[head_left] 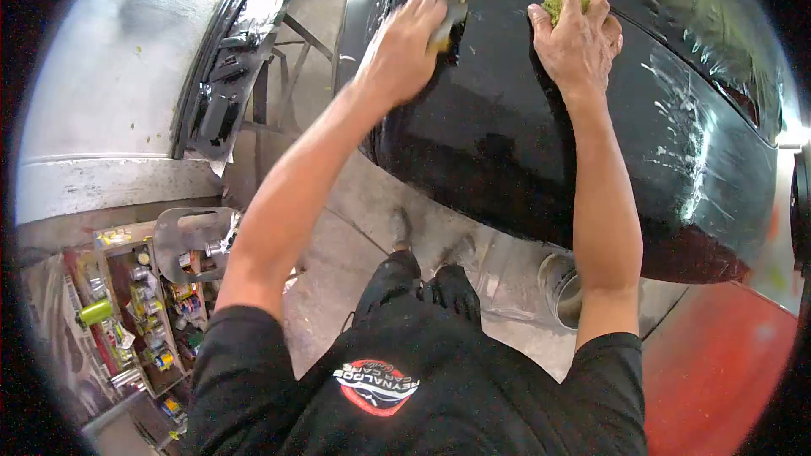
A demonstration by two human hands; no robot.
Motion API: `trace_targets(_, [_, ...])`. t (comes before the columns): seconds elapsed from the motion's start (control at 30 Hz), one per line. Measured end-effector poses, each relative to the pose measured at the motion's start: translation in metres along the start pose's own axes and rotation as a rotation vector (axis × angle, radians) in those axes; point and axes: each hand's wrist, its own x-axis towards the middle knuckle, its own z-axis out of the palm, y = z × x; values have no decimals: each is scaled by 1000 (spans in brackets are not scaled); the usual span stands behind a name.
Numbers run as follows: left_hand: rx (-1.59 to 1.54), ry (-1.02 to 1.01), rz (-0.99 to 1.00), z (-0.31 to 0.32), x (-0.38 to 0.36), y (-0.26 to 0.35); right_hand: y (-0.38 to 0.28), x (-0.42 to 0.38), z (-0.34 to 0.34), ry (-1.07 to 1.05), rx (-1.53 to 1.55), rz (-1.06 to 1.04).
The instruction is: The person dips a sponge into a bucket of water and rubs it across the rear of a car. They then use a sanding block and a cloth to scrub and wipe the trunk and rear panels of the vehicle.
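Observation:
My left hand point(404, 49), slightly blurred, is closed around a flat grey-and-yellow pad point(450, 24) against the glossy black car panel point(490, 118). Its exact kind is hard to make out. Farther right, my right hand point(581, 46) grips a yellow-green sponge point(564, 2) over the same panel, fingers curled across it. Whitish wet-looking streaks point(694, 152) run down the panel's right side. Clear plastic sheeting point(710, 13) covers the part of the car beyond the panel.
A bucket point(561, 291) stands on the floor below the panel's edge. To the left, black parts point(221, 110) lie on a stand. A shelf point(127, 287) crowded with cans and bottles is at lower left. A red panel point(718, 363) is at lower right.

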Motion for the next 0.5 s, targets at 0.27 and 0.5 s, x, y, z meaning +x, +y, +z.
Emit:
trace_targets(0.27, [44, 147, 104, 37, 73, -67, -4, -2, -3, -2, -14, 23])
trace_targets(0.5, [71, 28, 32, 1, 7, -22, -6, -1, -1, 5, 5, 11])
